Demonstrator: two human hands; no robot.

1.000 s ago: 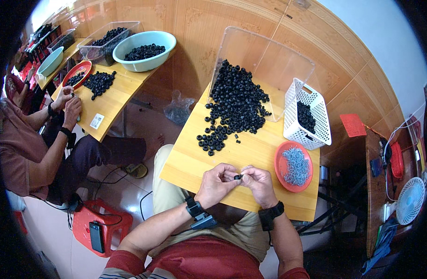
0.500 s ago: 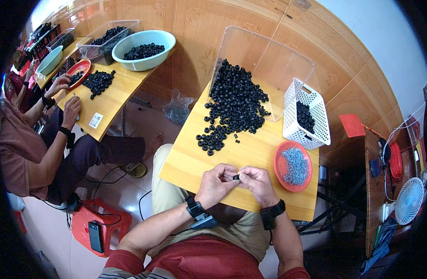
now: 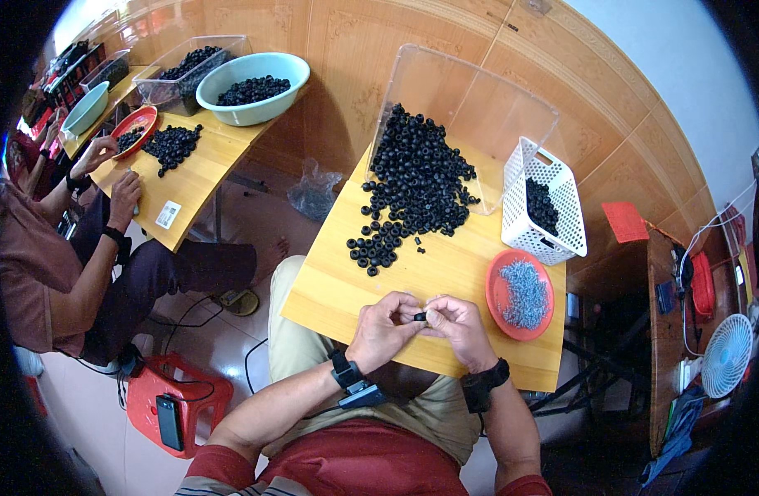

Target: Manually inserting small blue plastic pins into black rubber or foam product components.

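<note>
Between my hands, just above the near edge of the wooden table [image 3: 330, 296], is a small black round plastic part [image 3: 420, 317]. My left hand [image 3: 383, 329] pinches it from the left with thumb and finger. My right hand [image 3: 460, 328] closes on its other side, fingertips touching it; anything else in those fingers is too small to make out. Beyond my hands a large pile of similar black parts [image 3: 416, 178] spills toward me from a clear plastic bin [image 3: 487, 91] tipped on its side. To the right lies a red plate [image 3: 497, 317] of small bluish-silver metal pieces [image 3: 525, 293].
A white perforated basket [image 3: 524, 227] with black parts stands behind the plate. At left a co-worker's hand [image 3: 125, 198] is over another table [image 3: 222, 149] bearing a green basin [image 3: 292, 97]. A red stool [image 3: 202, 397] with a black device is on the floor; a fan [image 3: 727, 357] stands far right.
My hands stay almost in place, both still on the black part. The co-worker's far hand at left has shifted slightly left, away from the red plate there.
</note>
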